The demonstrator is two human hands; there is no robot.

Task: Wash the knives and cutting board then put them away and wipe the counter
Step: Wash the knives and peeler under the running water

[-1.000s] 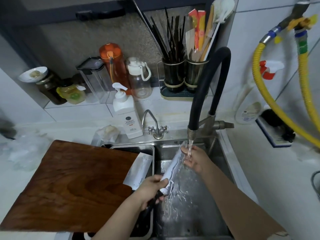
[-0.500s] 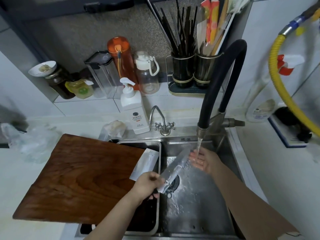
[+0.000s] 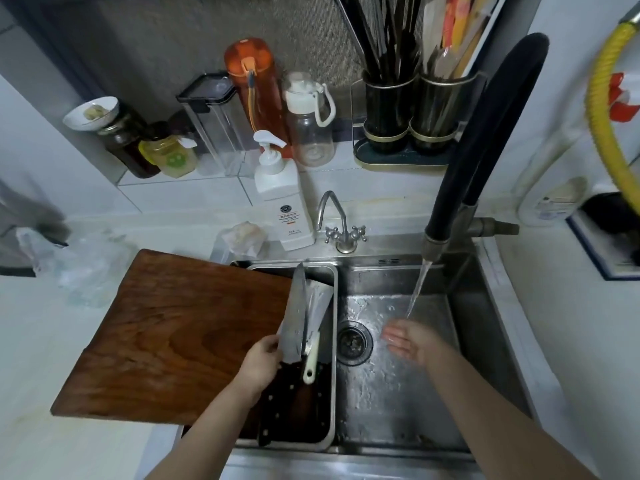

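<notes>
Left hand point(image 3: 261, 358) grip clenched at knife point(image 3: 294, 313) heel, blade pointing away over rack point(image 3: 333, 341); right hand point(image 3: 407, 339) released, under water, farther off.

**A home kitchen at the sink**

A stainless steel sink point(image 3: 388, 403) with a black arched faucet point(image 3: 485, 133) sits in a white tiled counter point(image 3: 180, 192). Behind stand a white soap pump bottle point(image 3: 280, 199), drink bottles and black utensil holders point(image 3: 412, 112).

Soft, even indoor light with faint shadows. The wet sink point(image 3: 398, 393) floor glints. Wide-angle distortion bends the frame edges, and the left edge looks smeared, slightly blurred.
</notes>
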